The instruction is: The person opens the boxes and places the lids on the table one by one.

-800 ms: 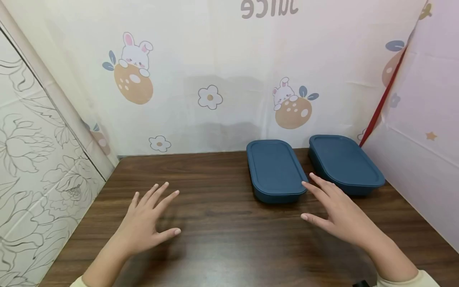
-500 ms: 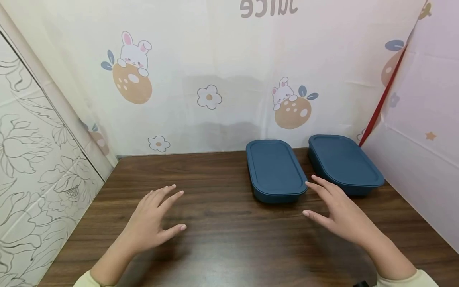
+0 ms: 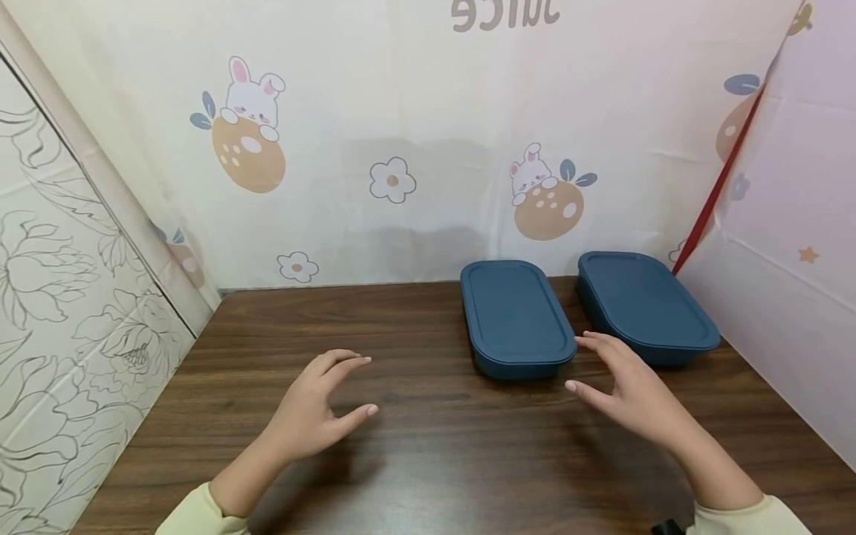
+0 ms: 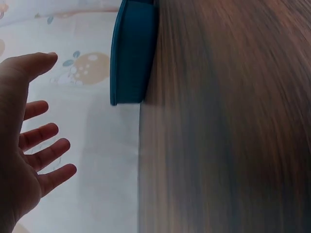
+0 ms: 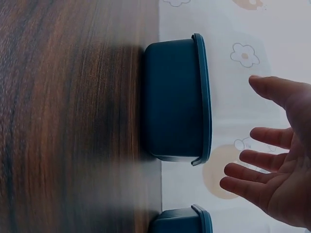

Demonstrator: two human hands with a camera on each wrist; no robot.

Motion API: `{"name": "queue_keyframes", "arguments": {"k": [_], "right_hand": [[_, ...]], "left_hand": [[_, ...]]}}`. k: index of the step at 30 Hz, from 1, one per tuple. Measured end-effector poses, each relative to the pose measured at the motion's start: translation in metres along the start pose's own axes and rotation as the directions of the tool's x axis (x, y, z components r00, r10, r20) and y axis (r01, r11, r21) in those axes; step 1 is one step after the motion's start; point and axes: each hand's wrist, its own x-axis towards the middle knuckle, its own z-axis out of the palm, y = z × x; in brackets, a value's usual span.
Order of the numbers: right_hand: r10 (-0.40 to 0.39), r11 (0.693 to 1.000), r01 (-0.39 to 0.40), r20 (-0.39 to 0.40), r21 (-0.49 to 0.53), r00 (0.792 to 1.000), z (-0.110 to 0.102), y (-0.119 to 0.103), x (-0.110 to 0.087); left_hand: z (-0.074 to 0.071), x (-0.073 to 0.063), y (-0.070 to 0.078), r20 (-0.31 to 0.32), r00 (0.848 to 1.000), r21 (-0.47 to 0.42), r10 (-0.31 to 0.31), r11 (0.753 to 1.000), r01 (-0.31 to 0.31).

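Two dark blue lidded food containers stand on the brown wooden table. The nearer-to-centre container lies right of the middle, its lid on; the other container is at the far right, also lidded. My left hand hovers over the table, left of both, fingers spread and holding nothing. In the head view my right hand overlaps the gap between the containers, its fingertips close to the first one's front right corner. The right wrist view shows that first container side-on, with my right hand raised and relaxed.
A white curtain printed with rabbits and flowers backs the table. A flower-patterned panel borders it on the left, a pale cloth wall on the right. A red strip hangs in the back right corner.
My left hand has moved right, toward the middle of the table, its fingers bending a little. The right hand has shifted only slightly. Both containers stay put.
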Motion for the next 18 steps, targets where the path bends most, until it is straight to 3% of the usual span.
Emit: {"name": "queue_keyframes", "arguments": {"k": [3, 8, 18], "right_hand": [[0.049, 0.999, -0.049, 0.007, 0.021, 0.999, 0.000, 0.001, 0.000], [0.100, 0.994, -0.100, 0.006, 0.047, 0.995, 0.002, 0.003, 0.001], [0.095, 0.993, -0.092, -0.041, 0.068, 0.995, 0.007, 0.007, 0.009]], "left_hand": [[0.005, 0.003, 0.006, 0.021, 0.999, -0.044, -0.035, 0.998, 0.036], [0.014, 0.008, 0.011, 0.024, 0.999, -0.097, -0.043, 0.994, 0.045], [0.037, 0.018, 0.011, 0.049, 0.996, -0.222, -0.071, 0.972, 0.080]]}}
